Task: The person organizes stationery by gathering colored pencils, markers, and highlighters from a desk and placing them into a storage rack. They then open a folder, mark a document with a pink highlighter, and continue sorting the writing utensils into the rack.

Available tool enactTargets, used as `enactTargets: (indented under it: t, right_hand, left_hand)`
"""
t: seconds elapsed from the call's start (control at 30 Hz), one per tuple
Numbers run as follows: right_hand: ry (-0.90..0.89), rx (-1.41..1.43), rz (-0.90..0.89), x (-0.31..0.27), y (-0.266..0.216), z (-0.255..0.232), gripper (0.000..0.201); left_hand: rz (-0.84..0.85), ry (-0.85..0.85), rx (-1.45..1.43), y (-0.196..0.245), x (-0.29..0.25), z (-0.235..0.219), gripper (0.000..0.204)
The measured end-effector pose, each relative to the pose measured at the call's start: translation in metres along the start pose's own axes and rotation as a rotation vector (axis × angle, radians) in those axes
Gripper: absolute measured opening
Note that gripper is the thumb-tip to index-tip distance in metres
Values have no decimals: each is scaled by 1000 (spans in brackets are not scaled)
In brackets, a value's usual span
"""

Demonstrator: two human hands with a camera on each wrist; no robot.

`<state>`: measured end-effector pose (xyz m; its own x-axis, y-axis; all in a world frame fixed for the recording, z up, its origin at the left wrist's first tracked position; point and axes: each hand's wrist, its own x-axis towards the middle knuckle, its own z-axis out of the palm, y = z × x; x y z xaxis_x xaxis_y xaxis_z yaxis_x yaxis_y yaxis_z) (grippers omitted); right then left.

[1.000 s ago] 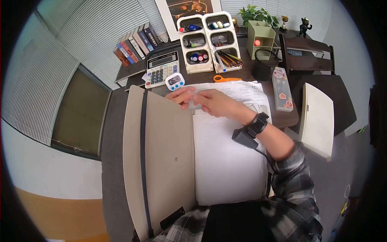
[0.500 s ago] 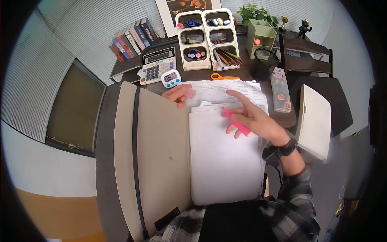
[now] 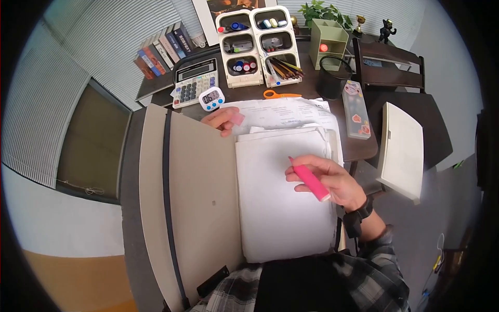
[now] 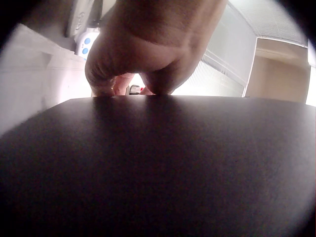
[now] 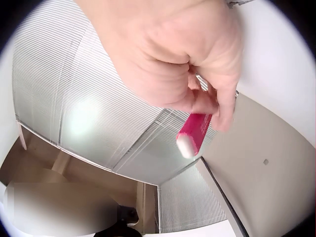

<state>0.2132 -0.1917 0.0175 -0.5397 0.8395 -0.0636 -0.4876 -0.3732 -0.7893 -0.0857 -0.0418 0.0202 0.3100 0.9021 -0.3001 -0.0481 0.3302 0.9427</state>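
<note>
Above the white sheets (image 3: 286, 208), my right hand (image 3: 340, 184) holds a pink pen-like stick (image 3: 311, 183) between thumb and fingers, its thin tip toward the upper left and its white end toward the lower right. The right wrist view shows the hand (image 5: 182, 59) around the stick (image 5: 197, 129), white end outward. Past the top edge of the upright beige cover (image 3: 202, 182), my left hand (image 3: 219, 120) pinches a small translucent pink piece (image 3: 237, 119). In the left wrist view a dark surface hides the fingertips of that hand (image 4: 143, 44).
Printed papers (image 3: 296, 112) lie beyond the sheets, with orange scissors (image 3: 280, 94), a timer (image 3: 211, 99) and a calculator (image 3: 196, 83) behind. Farther back stands a white organizer (image 3: 244, 80). To the right are a black mesh cup (image 3: 333, 78) and a clear case (image 3: 356, 109).
The hands were together at first. My right hand has moved down and right with the pink stick, away from my left hand, where the small pink piece now shows.
</note>
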Motion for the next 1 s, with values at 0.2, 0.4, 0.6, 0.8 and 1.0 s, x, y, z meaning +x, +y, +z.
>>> enactTargets:
  t: [0.2, 0.4, 0.6, 0.8, 1.0]
  right_hand:
    - [28, -124, -37, -4, 7, -5, 35]
    - [264, -773, -365, 16, 24, -7, 21]
    - [490, -1025, -515, 25, 19, -2, 21]
    - [526, -1170, -461, 26, 21, -7, 20]
    - [619, -1192, -514, 23, 22, -3, 18]
  left_hand:
    - [7, -12, -26, -5, 2, -4, 32]
    - [-6, 14, -30, -2, -2, 1, 30]
    - [-18, 81, -8, 0, -5, 8, 29]
    - [-7, 44, -14, -3, -3, 3, 32]
    - [-35, 47, -51, -1, -6, 3, 33]
